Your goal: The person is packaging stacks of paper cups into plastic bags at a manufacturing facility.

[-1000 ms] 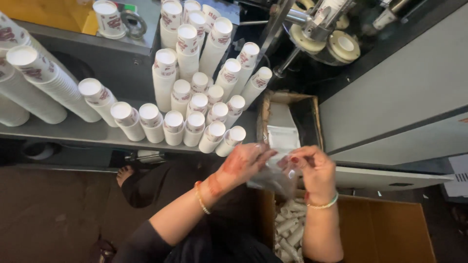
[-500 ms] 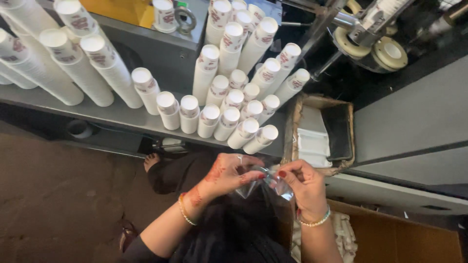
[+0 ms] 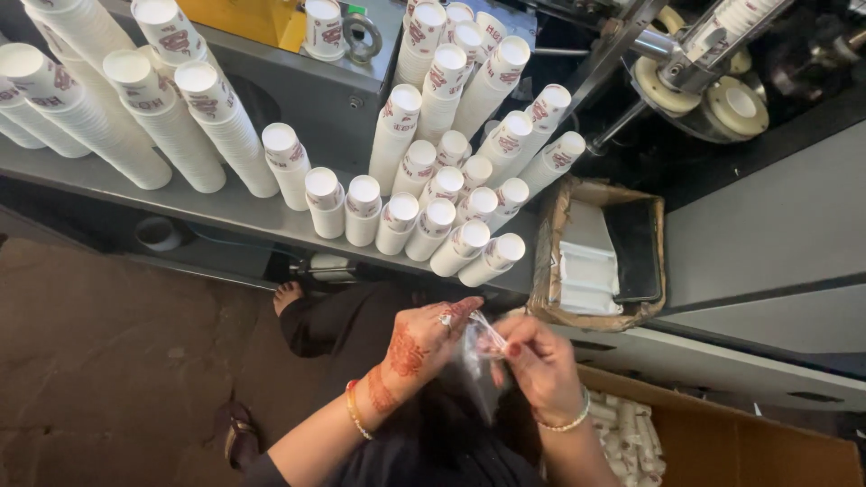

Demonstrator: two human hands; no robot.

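Two hands [image 3: 424, 347] [image 3: 539, 365], one clear plastic bag [image 3: 476, 347], one cardboard tray [image 3: 552, 261] right, and roughly two dozen white cup stacks [image 3: 433, 135] far, some cut off.

A grey metal shelf [image 3: 225, 212] runs from nine o'clock toward the centre, and stacks of white paper cups [image 3: 424, 171] stand packed on it, tallest at ten and twelve o'clock, shortest at its near edge. At three o'clock a worn cardboard tray [image 3: 552, 261] sits beside them. Below, at seven o'clock, a brown stone floor [image 3: 108, 361] carries a sandal [image 3: 236, 433].
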